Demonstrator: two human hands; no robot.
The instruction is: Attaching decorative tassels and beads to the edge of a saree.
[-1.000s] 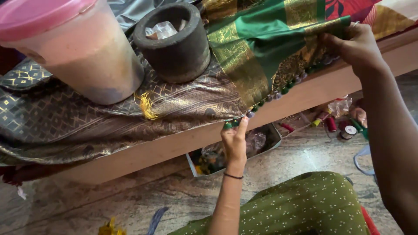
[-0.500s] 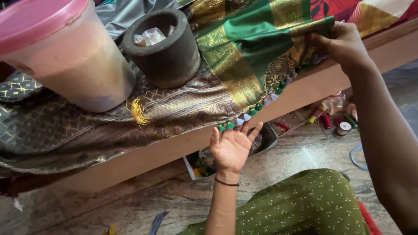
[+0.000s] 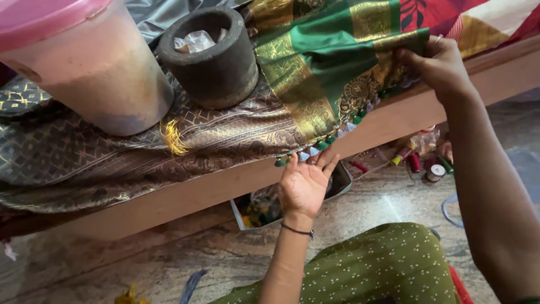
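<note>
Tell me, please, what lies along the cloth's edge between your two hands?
In the head view, a row of small green and white tassels hangs along the green and gold cloth between left hand and right hand.

The left hand (image 3: 304, 186) is raised palm-up, its fingers (image 3: 325, 163) spread and loose, forearm reaching upward. The right hand (image 3: 436, 67) is extended farther out, fingers pinched together, arm stretched forward.

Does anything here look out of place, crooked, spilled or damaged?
A loose yellow thread tuft lies on the brown patterned cloth, near no other yellow thread. Thread spools lie scattered on the floor under the wooden ledge. The green cloth, held by both hands, shows no damage.
</note>
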